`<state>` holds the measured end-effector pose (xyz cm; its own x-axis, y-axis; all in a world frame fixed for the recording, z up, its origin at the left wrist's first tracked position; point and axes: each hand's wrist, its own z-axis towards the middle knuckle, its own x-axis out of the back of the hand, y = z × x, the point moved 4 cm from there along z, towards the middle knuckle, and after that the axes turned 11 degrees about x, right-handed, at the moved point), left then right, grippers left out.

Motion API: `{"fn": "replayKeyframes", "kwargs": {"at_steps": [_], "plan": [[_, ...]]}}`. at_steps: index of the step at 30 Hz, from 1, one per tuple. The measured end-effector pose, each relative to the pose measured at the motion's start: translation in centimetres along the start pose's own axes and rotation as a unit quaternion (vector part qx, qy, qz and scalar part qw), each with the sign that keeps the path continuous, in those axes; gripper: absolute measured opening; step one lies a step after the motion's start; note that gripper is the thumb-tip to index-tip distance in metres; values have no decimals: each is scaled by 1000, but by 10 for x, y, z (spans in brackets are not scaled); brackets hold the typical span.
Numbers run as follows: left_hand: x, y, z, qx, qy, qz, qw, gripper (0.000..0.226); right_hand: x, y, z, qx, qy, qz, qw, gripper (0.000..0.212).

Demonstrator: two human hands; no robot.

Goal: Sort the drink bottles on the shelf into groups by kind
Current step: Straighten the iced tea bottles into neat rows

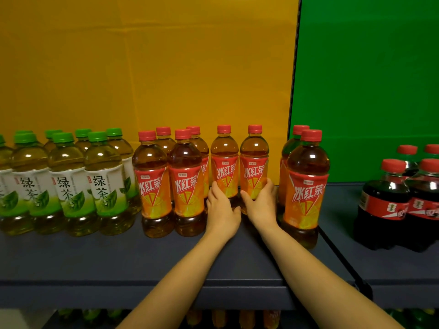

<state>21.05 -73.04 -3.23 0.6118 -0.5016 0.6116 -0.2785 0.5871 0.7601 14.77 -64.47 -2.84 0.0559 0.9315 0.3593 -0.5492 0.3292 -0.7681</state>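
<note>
Bare shelf (118,257) front lies open, as does the gap between the rightmost iced-tea bottle (306,186) and cola bottles (384,203)

Eight green-tea bottles (102,176) at the left end of the shelf (118,257), one cut by the frame edge. Eight iced-red-tea bottles (186,184) at the middle. Four cola bottles (384,198) at the right end.

Green-capped green tea bottles (102,184) cluster upright at left. 8 red-capped iced tea bottles (186,184) stand in the middle, grouped 4, 2 and 2; dark cola bottles (384,203) stand at right.
</note>
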Motion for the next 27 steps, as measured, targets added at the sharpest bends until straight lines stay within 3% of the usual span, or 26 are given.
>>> {"fn": "replayKeyframes", "kwargs": {"at_steps": [6,10,14,17,20,24,27], "plan": [[12,3,-10,-60,15,-22,998,77,9,-15,-14,27,-76,46,996,83],[24,9,-26,-193,40,-22,980,46,42,-28,-49,96,-129,79,984,72],[19,18,-27,-253,-11,-46,966,29,83,-35,-82,175,-110,99,973,49],[7,29,-26,-253,-43,-40,966,31,111,-26,-89,187,13,78,979,40],[-8,41,-22,-225,-94,-65,968,38,127,-12,-80,176,124,17,976,61],[-28,55,-18,-184,-167,-90,964,55,113,4,-59,93,65,30,993,92],[-36,57,-13,-150,-203,-112,961,65,104,11,-49,52,11,80,995,81]]}}
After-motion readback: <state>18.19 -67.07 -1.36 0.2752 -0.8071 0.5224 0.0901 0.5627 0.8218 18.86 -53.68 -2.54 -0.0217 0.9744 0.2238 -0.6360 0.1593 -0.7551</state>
